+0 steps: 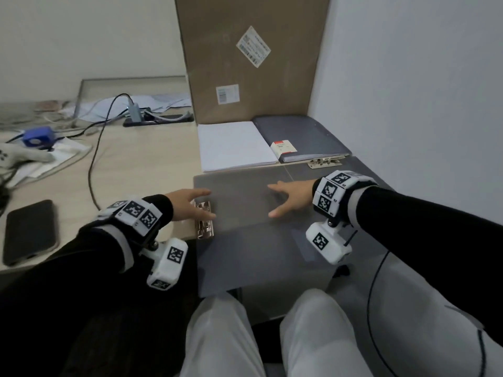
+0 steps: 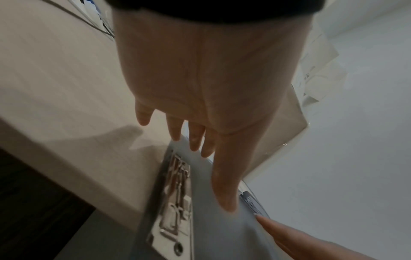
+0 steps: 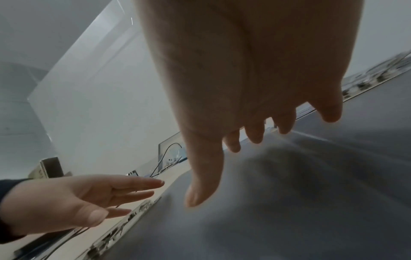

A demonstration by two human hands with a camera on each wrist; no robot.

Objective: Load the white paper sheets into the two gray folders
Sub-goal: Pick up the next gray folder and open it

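An open gray folder (image 1: 245, 213) lies in front of me, its metal clip (image 1: 203, 220) along its left edge. My left hand (image 1: 194, 204) hovers over that clip (image 2: 175, 202) with straight, spread fingers, holding nothing. My right hand (image 1: 288, 198) is spread above the folder's middle (image 3: 289, 193), also holding nothing. Behind the folder lies a stack of white paper sheets (image 1: 234, 145). To its right a second gray folder (image 1: 302, 137) lies with a red-and-white label (image 1: 283, 146) and a metal clip (image 1: 325, 161) at its near edge.
A tall cardboard sheet (image 1: 253, 55) leans against the wall behind the paper. On the desk to the left are a dark phone (image 1: 30, 232), black cables (image 1: 95, 148), a blue device (image 1: 36, 136) and loose papers. A white wall (image 1: 422, 91) closes in the right side.
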